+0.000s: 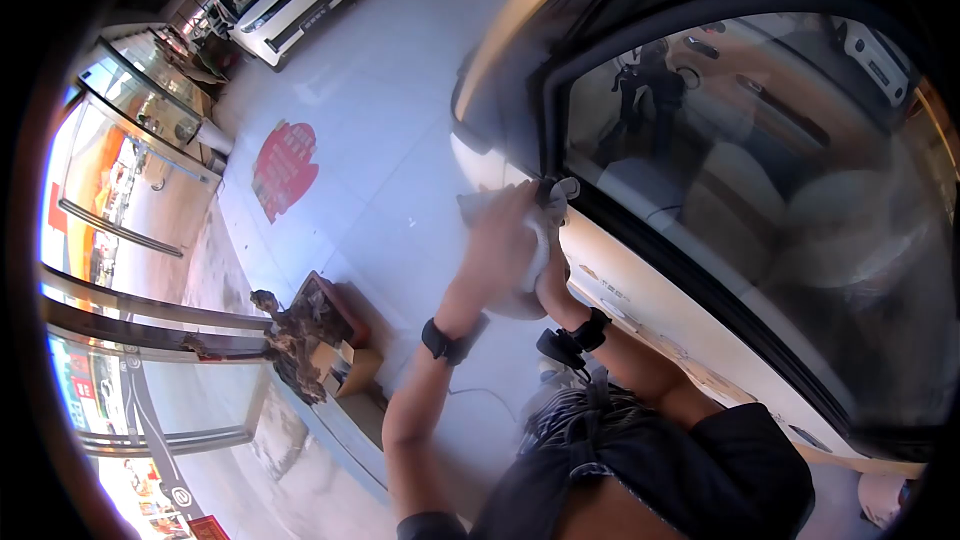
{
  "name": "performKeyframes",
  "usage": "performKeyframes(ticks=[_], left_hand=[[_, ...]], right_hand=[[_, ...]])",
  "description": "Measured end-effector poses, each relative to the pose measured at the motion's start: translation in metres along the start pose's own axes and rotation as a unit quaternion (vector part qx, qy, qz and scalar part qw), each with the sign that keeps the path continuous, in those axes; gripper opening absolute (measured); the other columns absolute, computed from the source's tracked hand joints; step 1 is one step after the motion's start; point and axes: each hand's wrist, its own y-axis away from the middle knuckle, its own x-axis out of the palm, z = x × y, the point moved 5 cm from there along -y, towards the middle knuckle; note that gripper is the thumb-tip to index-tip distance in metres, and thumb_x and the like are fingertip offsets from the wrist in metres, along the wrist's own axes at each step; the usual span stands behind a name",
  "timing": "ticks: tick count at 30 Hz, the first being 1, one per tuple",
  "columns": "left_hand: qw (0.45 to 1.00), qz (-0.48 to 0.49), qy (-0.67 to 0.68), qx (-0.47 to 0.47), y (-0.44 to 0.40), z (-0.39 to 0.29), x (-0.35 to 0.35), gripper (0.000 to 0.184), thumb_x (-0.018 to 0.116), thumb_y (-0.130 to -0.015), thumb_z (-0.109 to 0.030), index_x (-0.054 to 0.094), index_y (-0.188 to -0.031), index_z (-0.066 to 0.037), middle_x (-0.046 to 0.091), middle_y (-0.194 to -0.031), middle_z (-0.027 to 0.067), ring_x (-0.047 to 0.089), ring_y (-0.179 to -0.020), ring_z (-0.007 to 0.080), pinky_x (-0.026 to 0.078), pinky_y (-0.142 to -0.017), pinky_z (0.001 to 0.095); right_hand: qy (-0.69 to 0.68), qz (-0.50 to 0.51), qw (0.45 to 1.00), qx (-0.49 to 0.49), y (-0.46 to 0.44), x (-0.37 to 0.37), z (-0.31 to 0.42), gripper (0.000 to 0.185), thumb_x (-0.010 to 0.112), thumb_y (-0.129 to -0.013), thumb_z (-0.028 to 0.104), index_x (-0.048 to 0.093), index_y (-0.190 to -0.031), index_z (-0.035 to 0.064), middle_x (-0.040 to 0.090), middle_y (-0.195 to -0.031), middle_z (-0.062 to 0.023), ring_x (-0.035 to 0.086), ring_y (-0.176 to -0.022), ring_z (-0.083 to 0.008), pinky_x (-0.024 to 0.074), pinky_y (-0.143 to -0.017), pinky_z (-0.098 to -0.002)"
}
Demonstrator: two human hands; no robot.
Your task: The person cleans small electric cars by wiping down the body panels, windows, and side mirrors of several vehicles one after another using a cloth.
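Had left hand (500, 245) and right hand (552, 287) close together at a pale cloth (543, 252), right beside the front corner of a car window (740, 190). Couldn't tell the actual grip, kinda blurry.

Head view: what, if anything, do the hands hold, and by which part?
A pale cloth, bunched at the left hand and right hand; blur and overlap hide which part is gripped.

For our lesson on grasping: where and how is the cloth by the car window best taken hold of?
Probably by its bunched fold: pinch the cloth there, coming from the side of the window. That fold sticks out past the left hand, which covers much of the rest. Blur leaves the fold's thickness unclear.
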Motion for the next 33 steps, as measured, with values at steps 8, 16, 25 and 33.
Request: performKeyframes(ticks=[8,16,25,33], left_hand=[[0.952,0.135,-0.260,0.088,-0.029,-0.015,0.023,0.037,0.051,-0.075,-0.011,0.055,-0.112,-0.014,0.049,-0.120,0.0119,0.044,-0.114,0.0295,0.040,-0.093,0.0405],[0.940,0.118,-0.208,0.242,-0.035,0.027,0.049,0.036,0.053,-0.074,-0.008,0.058,-0.109,-0.013,0.055,-0.113,0.0077,0.052,-0.105,0.0247,0.045,-0.087,0.0339],[0.992,0.088,0.085,0.043,-0.038,0.043,0.023,0.043,0.042,-0.079,-0.008,0.049,-0.121,-0.003,0.057,-0.113,0.0136,0.058,-0.096,0.0237,0.042,-0.088,0.0340],[0.959,0.019,0.279,-0.036,0.009,0.054,0.013,0.059,0.055,-0.084,-0.023,0.033,-0.133,0.000,0.042,-0.133,0.0132,0.043,-0.119,0.0207,0.033,-0.100,0.0312]], right_hand=[[-0.055,0.016,0.998,-0.039,0.005,-0.007,-0.032,0.054,0.046,-0.092,0.026,0.023,-0.134,0.0012,0.037,-0.128,-0.0104,0.036,-0.120,-0.0185,0.0291,-0.100,-0.0296],[0.001,0.045,0.999,0.019,0.036,0.003,-0.011,0.055,0.044,-0.092,0.027,0.022,-0.133,-0.0023,0.033,-0.130,-0.0172,0.033,-0.122,-0.0251,0.0253,-0.102,-0.0327],[0.012,-0.005,1.000,-0.009,0.059,0.036,0.015,0.057,0.043,-0.091,0.025,0.020,-0.133,-0.0065,0.027,-0.134,-0.0255,0.030,-0.124,-0.0349,0.0227,-0.104,-0.0380],[0.242,-0.088,0.900,-0.351,0.042,0.023,0.116,0.061,0.058,-0.078,0.016,0.029,-0.127,-0.0063,0.033,-0.130,-0.0254,0.032,-0.121,-0.0398,0.0260,-0.100,-0.0448]])
